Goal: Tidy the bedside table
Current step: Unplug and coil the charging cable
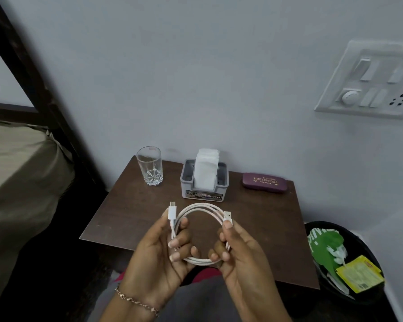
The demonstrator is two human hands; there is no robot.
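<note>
A white charging cable point(201, 209) is wound into a loop and held above the front of the brown bedside table point(130, 210). My left hand point(163, 254) grips the loop's left side, with one plug standing up by the thumb. My right hand point(237, 249) pinches the right side just below the other plug. On the table behind stand an empty glass point(149, 165), a grey tissue holder point(204, 180) with white tissues, and a maroon spectacle case point(264, 182).
A black bin point(316, 228) with green and yellow wrappers sits right of the table. A bed with a beige sheet point(16, 177) and a dark frame lies to the left. A switchboard point(370, 82) is on the wall at upper right.
</note>
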